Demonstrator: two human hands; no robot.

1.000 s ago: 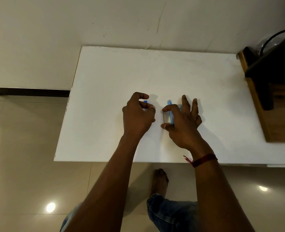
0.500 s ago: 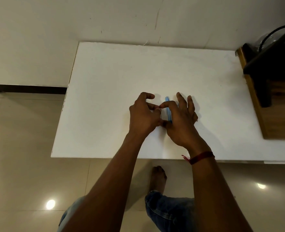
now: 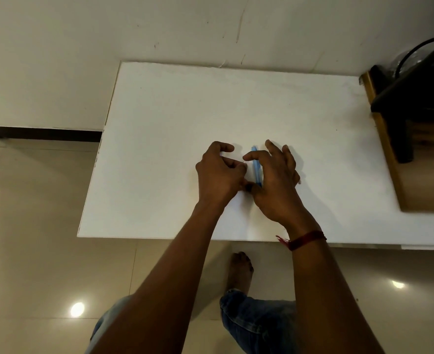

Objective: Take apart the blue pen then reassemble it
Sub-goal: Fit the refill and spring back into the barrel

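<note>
Surroundings: white table (image 3: 185, 111) set against a pale wall; wooden stand (image 3: 420, 180) at its right end, carrying a dark object (image 3: 415, 98) with a black cable (image 3: 415, 49) looped above.
Floor: beige tiles (image 3: 32, 226), dark skirting (image 3: 45, 134) at left; a bare foot (image 3: 239, 270) under the table's near edge.
Obstructions: both hands cover the near end of the blue pen (image 3: 256, 167); only its far length shows.
Pen position: near the middle of the table, pointing away from the person, between the two hands.
Right hand (image 3: 277, 185): thumb and curled forefinger pinch the pen; other fingers extended. Red wristband (image 3: 305, 240).
Left hand (image 3: 218, 177): fingers curled tight against the right thumb; contents cannot be determined.
Count: one pen, two hands, one table, one stand, two light reflections on the tiles.
</note>
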